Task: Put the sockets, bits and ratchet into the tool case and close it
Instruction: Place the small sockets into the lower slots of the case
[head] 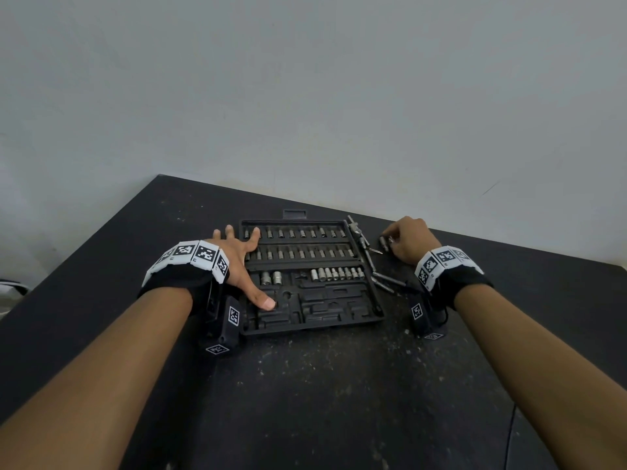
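fingers of the left hand (242,262) splay on the tool case (339,301); right hand (409,239) pinches a bit (383,241)

Soft, even, rather dim light fills the scene, with no hard shadows and no glare on the dark tabletop (322,385). The wide-angle lens bends straight edges outward toward the borders. Small metal parts look slightly soft.

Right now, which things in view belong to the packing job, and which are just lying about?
Job: tool case; left hand spread on it; right hand gripping a small bit; loose tools beside the case.
Lying about: pale object at the table's left edge.
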### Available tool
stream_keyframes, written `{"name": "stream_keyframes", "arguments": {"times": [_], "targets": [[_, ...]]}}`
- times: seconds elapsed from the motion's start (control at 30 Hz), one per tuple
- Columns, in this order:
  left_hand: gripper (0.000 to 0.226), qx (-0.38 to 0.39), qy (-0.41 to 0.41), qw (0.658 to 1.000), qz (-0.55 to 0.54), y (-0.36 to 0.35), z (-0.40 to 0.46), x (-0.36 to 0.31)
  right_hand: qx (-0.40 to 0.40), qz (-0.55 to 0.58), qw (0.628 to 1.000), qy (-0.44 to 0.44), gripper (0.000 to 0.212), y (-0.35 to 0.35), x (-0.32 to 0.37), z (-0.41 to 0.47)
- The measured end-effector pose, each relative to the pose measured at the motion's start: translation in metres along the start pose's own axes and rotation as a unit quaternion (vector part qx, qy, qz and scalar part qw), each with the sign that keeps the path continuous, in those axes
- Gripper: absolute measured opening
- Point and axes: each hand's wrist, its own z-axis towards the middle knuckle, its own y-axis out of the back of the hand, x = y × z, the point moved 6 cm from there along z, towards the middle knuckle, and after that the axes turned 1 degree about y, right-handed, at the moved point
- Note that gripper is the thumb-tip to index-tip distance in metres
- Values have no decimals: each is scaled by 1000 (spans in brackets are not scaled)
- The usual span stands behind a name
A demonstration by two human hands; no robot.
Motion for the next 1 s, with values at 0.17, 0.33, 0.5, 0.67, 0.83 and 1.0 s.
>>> {"name": "stream_keyframes", "arguments": {"times": [0.17, 0.33, 0.5, 0.67, 0.83, 1.0], "targets": [[166, -3, -1, 1000, -2, 0, 0, 1, -21, -8, 1000, 5, 24, 1, 4, 2], [167, -1, -1, 1000, -9, -1, 1, 1, -98, 45, 994, 14, 9, 10, 13, -7], [168, 5, -2, 1000, -9, -1, 2, 1, -51, 168, 975, 137, 15, 10, 90, -48], [167, -3, 3, 1000, -6, 0, 0, 0, 47, 136, 954, 263, 19, -23, 160, -93], [167, -7, 2, 1000, -9, -1, 2, 0, 51, 65, 949, 305, 16, -38, 174, -101], [168, -9, 1, 1000, -5, -1, 3, 1, 43, 56, 949, 308, 27, -40, 175, -101]]}}
